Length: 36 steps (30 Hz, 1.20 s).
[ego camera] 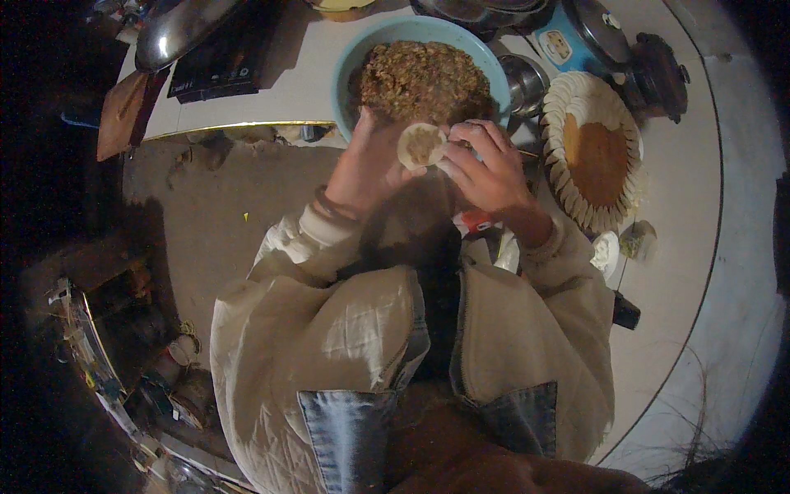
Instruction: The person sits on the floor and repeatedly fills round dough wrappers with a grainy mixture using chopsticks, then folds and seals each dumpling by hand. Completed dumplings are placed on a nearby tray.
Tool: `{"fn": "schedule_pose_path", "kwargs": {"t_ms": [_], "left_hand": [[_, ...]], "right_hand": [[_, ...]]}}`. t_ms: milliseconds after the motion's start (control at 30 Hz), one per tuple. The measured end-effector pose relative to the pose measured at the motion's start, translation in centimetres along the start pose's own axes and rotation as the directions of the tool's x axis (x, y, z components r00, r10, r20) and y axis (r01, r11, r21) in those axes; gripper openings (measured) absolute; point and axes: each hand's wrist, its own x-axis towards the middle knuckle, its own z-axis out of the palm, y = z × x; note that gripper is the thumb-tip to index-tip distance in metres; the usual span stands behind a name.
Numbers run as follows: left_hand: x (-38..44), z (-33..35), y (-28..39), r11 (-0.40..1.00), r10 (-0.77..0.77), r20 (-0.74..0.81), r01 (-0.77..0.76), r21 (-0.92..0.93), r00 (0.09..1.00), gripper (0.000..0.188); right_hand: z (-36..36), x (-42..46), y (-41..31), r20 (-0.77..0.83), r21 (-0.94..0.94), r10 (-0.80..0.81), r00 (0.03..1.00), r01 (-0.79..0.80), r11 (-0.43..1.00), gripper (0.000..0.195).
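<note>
A round dough wrapper (422, 146) with some brownish filling spread on it rests on my left hand (364, 162), its palm turned up. The fingertips of my right hand (487, 162) pinch the wrapper's right edge. Just beyond both hands stands a light-blue basin (347, 68) holding a heap of chopped filling (426, 77). To the right, a round tray (595, 160) carries pleated dumplings (577, 194) set in overlapping rows around its rim, with more at its far end; its orange-brown middle shows.
A steel pot (521, 83) touches close by the basin's right side. Beyond the tray are a blue appliance (565, 40) and a dark lidded pot (660, 80). A white bowl (605, 254) sits nearer me. At the left are an induction cooker (216, 74) and a metal lid (176, 31).
</note>
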Motion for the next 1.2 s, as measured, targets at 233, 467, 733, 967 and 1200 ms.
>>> {"fn": "schedule_pose_path", "kwargs": {"t_ms": [233, 467, 733, 967, 1200], "left_hand": [[-1.0, 0.2, -1.3, 0.747, 0.202, 0.113, -0.228, 0.625, 0.973, 0.059], [-1.6, 2.0, -1.1, 0.259, 0.314, 0.192, -0.279, 0.925, 0.930, 0.061], [-2.4, 3.2, -0.3, 0.380, 0.313, 0.149, -0.268, 0.885, 0.938, 0.089], [-2.3, 3.1, -0.3, 0.476, 0.354, 0.199, -0.359, 0.803, 0.914, 0.071], [-2.1, 0.9, -1.2, 0.507, 0.374, 0.161, -0.346, 0.790, 0.913, 0.042]], "right_hand": [[-0.4, 0.8, -0.3, -0.004, 0.160, 0.088, 0.996, -0.086, 0.983, 0.020], [-0.8, 1.3, -1.0, 0.022, 0.279, 0.179, 0.984, -0.178, 0.944, 0.021], [-1.9, 2.2, -2.3, 0.053, 0.392, 0.245, 0.968, -0.246, 0.887, 0.024], [-2.0, 1.9, -2.2, 0.002, 0.425, 0.198, 0.980, -0.180, 0.887, 0.024], [-3.1, 2.8, -3.7, -0.057, 0.378, 0.266, 0.962, -0.226, 0.898, 0.026]]}}
